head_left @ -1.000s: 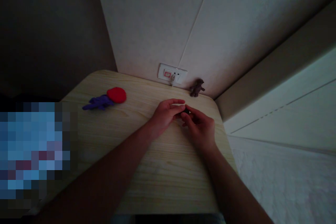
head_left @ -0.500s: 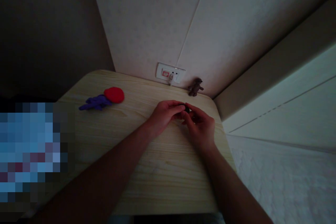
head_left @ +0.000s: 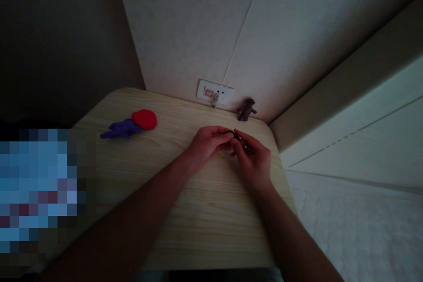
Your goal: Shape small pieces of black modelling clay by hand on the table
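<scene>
A small dark lump (head_left: 235, 135) is pinched between my two hands over the right half of the table; fingers cover most of it, and its kind does not show. My left hand (head_left: 211, 143) grips it from the left with thumb and forefinger. From the right, my right hand (head_left: 254, 156) holds it with thumb and fingertips. Behind the hands, a small brown figure (head_left: 245, 110) that looks like modelling clay stands by the wall. At the left lie a flat red round piece (head_left: 144, 119) and a lumpy purple piece (head_left: 121, 128), touching each other.
The pale wooden table (head_left: 185, 233) has its back edge at the wall. A wall socket (head_left: 215, 92) with a plug in it sits just above that edge. To the right are a pale panel (head_left: 357, 141) and a white quilted surface (head_left: 360, 229). A blurred-out patch covers the lower left.
My right fingers have shifted slightly on the dark lump, the thumb now closer to the left thumb. Everything else stays where it was.
</scene>
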`<control>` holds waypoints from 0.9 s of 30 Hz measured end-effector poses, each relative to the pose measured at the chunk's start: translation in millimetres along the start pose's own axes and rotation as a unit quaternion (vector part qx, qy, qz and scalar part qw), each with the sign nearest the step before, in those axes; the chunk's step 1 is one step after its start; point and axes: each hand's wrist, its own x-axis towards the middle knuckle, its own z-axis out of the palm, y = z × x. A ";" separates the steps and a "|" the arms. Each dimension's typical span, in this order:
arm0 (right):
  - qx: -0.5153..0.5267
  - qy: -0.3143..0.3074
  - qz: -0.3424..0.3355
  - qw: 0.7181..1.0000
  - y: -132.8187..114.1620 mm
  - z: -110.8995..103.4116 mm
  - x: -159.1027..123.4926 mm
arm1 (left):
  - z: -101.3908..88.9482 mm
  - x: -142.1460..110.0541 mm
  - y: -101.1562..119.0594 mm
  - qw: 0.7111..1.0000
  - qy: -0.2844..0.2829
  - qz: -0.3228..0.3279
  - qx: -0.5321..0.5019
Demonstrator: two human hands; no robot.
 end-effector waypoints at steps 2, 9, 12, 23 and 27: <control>-0.010 -0.008 -0.011 1.000 1.1 -0.6 0.7 | -0.2 0.1 -0.5 1.000 -0.001 0.003 -0.003; -0.033 -0.033 -0.047 0.998 2.7 -3.2 1.6 | -0.1 -0.6 0.8 1.000 0.005 0.000 -0.008; -0.055 -0.004 -0.067 0.996 2.0 -3.4 1.3 | 1.9 -0.9 1.3 1.000 0.006 0.006 -0.018; -0.038 -0.018 -0.080 0.996 -0.2 -3.0 2.6 | 3.8 -2.9 3.0 1.000 -0.004 0.000 -0.012; -0.050 -0.018 -0.096 0.994 -0.8 -2.3 3.0 | 5.9 -3.6 4.2 1.000 0.006 0.009 -0.018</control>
